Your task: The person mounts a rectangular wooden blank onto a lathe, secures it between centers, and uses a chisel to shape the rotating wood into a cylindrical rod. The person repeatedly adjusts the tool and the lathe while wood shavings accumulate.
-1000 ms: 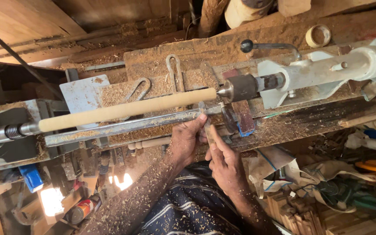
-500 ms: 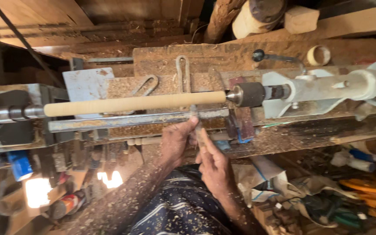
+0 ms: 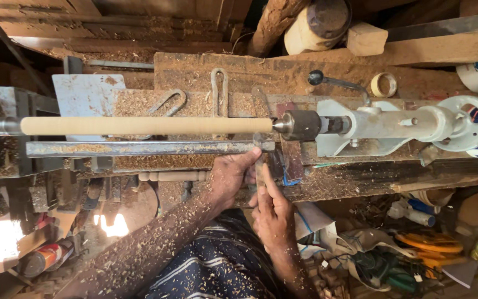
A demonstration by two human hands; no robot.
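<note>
- The left hand (image 3: pixel 229 178) is closed around the near end of a metal tool rest (image 3: pixel 139 148), its thumb on top of the bar.
- The right hand (image 3: pixel 272 213) sits just beside the left, fingers nearly straight against a clamp under the rest; what it holds, I cannot tell.
- A pale wooden rod (image 3: pixel 145 125) lies lengthwise above the rest, pinned by the tailstock (image 3: pixel 383 124) toward the worktop's right end.
- Sawdust covers the worktop (image 3: pixel 217 72) and both forearms.

even daylight, sharp at centre; blown-out glare patches lower left, deep shadow upper left, slight edge distortion.
</note>
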